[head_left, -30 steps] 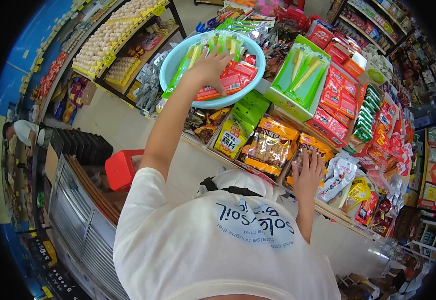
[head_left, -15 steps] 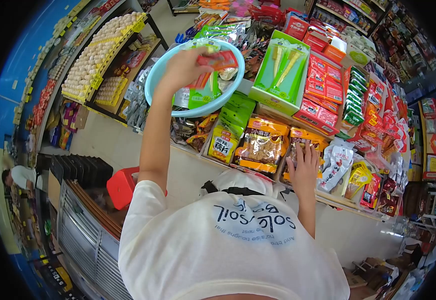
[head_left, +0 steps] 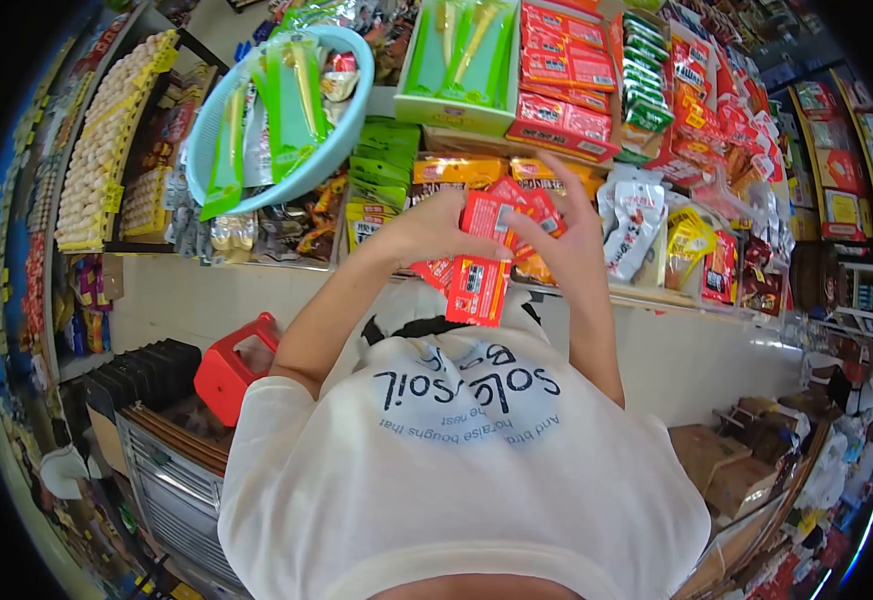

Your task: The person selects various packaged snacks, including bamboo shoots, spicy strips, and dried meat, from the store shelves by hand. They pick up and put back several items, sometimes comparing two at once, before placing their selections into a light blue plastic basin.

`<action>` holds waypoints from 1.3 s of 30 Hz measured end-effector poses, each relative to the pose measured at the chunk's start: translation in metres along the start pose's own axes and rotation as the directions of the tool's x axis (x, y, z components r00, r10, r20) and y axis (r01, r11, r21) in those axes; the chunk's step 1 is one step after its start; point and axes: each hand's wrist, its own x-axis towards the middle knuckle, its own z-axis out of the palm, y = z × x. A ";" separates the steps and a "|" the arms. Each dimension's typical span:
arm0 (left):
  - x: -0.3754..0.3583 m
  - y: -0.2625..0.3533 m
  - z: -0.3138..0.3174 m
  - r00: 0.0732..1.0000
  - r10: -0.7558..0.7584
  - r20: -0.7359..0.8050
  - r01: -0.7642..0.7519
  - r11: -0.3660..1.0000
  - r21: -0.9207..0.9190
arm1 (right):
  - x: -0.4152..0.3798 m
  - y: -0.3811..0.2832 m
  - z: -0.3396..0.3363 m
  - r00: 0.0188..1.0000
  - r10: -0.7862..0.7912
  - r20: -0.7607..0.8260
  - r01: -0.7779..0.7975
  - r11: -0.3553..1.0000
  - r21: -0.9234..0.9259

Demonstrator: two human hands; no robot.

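My left hand [head_left: 428,232] is closed on several small red snack packets [head_left: 478,290], its thumb lying across them. The packets are fanned out in front of my chest, some hanging below the hand. From the other side my right hand [head_left: 574,235] curves round the upper red packets, thumb on their face and fingers behind. Just beyond are orange snack bags [head_left: 461,168] on the display. To the left, a light blue plastic basket [head_left: 354,112] holds long green packs [head_left: 296,105] and other packets; one green pack leans over its rim.
A green open box [head_left: 456,118] of similar packs stands behind my hands, with boxes of red packets [head_left: 566,110] beside it. Silver-white pouches [head_left: 636,225] lie to the right. Trays of eggs [head_left: 106,150] fill the left shelf; a red plastic stool [head_left: 231,375] stands below.
My left hand has come from over the basket to my chest with red packets. My right hand has risen from an orange bag to the packets. The view has shifted too.
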 end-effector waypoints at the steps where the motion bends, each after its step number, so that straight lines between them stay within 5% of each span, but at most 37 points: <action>1: -0.002 -0.002 0.004 0.999 -0.016 0.047 0.015 1.000 0.027 | -0.001 0.008 -0.004 0.998 0.021 0.053 -0.010 0.981 -0.192; 4: -0.009 -0.010 0.009 0.990 -0.141 0.010 0.141 0.982 -0.128 | -0.008 0.023 -0.007 0.995 0.097 0.020 -0.095 0.992 -0.082; 5: -0.009 -0.016 0.010 0.999 -0.047 0.026 0.053 0.957 -0.287 | -0.009 0.033 -0.010 0.998 0.027 -0.058 -0.031 0.997 -0.064; 9: -0.018 -0.026 0.010 0.987 -0.156 -0.049 0.139 0.959 -0.247 | -0.010 0.029 -0.019 0.966 0.068 -0.251 -0.079 0.996 -0.033; 13: -0.016 -0.032 0.024 0.982 -0.088 -0.169 0.035 0.955 -0.294 | -0.008 0.023 -0.022 0.979 0.020 -0.204 -0.039 0.995 -0.090; 16: -0.016 -0.040 0.020 0.959 -0.213 -0.186 0.123 0.907 -0.403 | -0.003 0.017 -0.030 0.963 0.044 -0.265 -0.076 0.991 -0.109; 18: -0.017 -0.044 0.019 0.943 -0.041 -0.330 -0.133 0.864 -0.487 | 0.002 0.008 -0.035 0.903 0.004 -0.429 -0.015 1.000 -0.022; 23: -0.023 -0.063 0.007 0.894 -0.112 -0.433 -0.203 0.761 -0.616 | 0.016 0.009 -0.052 0.855 -0.013 -0.519 0.119 0.978 0.173; 34: -0.044 -0.066 0.000 0.829 -0.137 -0.542 -0.280 0.739 -0.613 | 0.053 -0.014 -0.057 0.865 -0.129 -0.486 0.228 0.962 0.150; 36: -0.047 -0.065 0.000 0.824 -0.161 -0.543 -0.253 0.754 -0.606 | 0.069 -0.026 -0.055 0.784 -0.270 -0.560 0.335 0.942 0.015; 39: -0.049 -0.067 0.001 0.820 -0.142 -0.554 -0.263 0.767 -0.586 | 0.092 -0.029 -0.063 0.775 -0.278 -0.568 0.380 0.923 0.067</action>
